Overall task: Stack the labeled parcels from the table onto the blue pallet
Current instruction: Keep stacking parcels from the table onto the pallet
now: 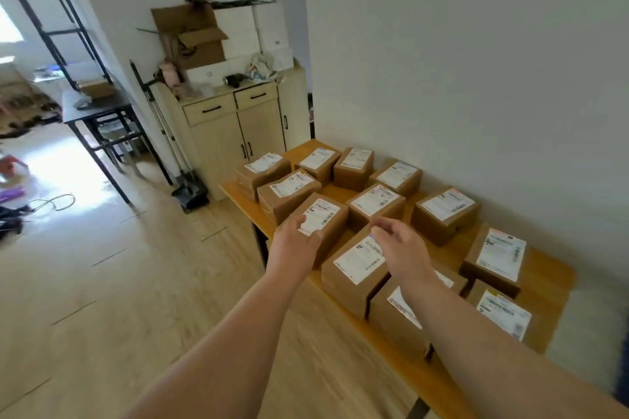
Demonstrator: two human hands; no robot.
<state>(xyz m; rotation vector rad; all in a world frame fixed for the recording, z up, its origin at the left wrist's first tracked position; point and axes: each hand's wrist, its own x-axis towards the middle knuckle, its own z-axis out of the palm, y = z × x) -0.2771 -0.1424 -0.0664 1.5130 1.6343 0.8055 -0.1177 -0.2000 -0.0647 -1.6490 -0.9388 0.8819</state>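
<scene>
On the table (pixel 551 286), both open hands flank an upright parcel (pixel 335 219).

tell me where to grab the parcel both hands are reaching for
Take the parcel by its two opposite side walls, left hand on the near-left face, right hand on the right. It's a rigid box, label up, with neighbours close behind, so come in from above.

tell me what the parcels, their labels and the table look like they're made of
Parcels: brown corrugated cardboard by the look, matte, with folded edges.
Labels: white printed paper stickers, slightly glossy perhaps.
Table: orange-toned wood or wood-look laminate, smooth; the picture cannot settle which.
</scene>
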